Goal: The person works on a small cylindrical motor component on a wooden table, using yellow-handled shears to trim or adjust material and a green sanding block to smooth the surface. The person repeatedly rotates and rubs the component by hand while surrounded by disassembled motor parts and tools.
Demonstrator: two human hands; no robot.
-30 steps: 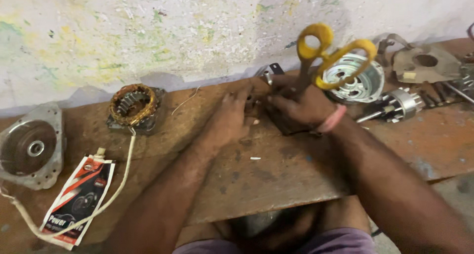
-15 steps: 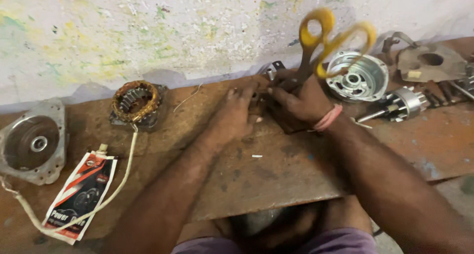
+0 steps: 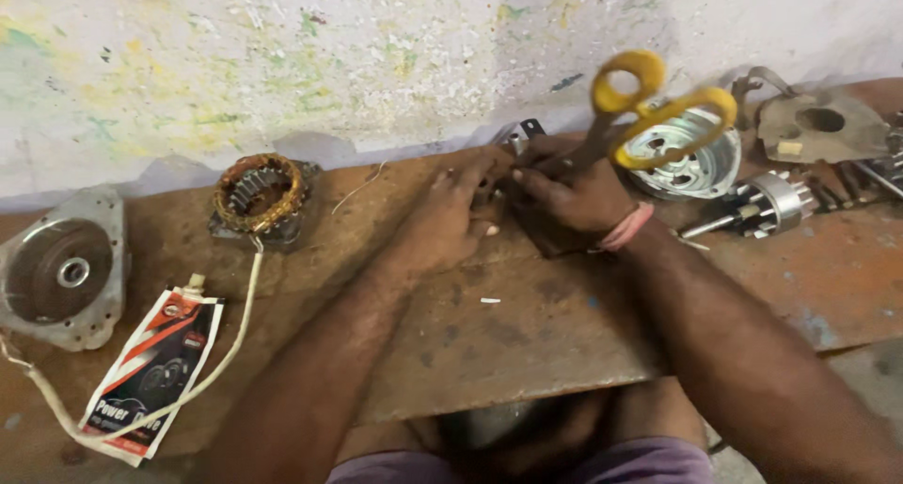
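Our right hand grips yellow-handled scissors, blades angled down to a small metal part at the counter's back edge; our left hand pinches it steady, presumably for cutting.

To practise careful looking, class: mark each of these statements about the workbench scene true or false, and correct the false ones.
1. The right hand holds yellow-handled scissors. True.
2. The coil-wound stator ring lies to the right of both hands. False: it lies to their left.
3. The left hand rests beside the right hand near the wall. True.
4. The printed sachet lies on the round silver housing. False: it lies on the wooden bench, far left.
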